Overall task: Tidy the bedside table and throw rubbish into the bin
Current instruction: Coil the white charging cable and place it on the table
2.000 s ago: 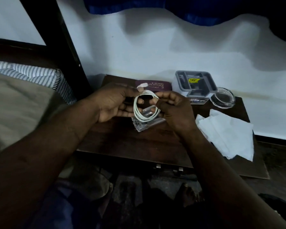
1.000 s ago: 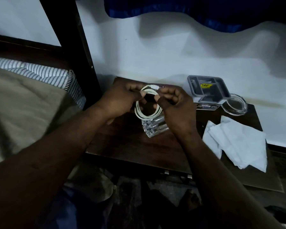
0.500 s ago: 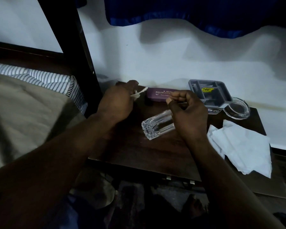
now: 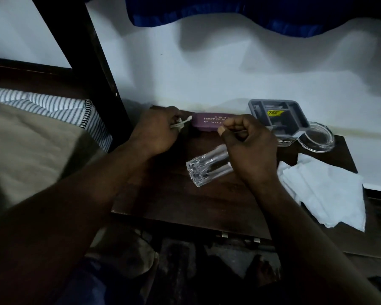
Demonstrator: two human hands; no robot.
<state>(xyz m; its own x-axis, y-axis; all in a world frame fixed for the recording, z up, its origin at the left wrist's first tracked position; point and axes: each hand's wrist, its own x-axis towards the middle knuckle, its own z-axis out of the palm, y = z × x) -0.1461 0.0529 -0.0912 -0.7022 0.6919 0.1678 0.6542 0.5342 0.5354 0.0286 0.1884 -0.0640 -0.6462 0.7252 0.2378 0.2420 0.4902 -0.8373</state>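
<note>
At the back-left of the dark wooden surface [image 4: 185,201], the left hand [image 4: 156,130] grips the bundled white cable [image 4: 183,123], its free end pointing right toward the purple rectangular case [image 4: 209,122]. Right hand [image 4: 249,148]: fingers curled; contents cannot be determined.

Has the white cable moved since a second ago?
Yes: the white cable went from over the glass back and leftward, beside the purple case, in the left hand.
</note>
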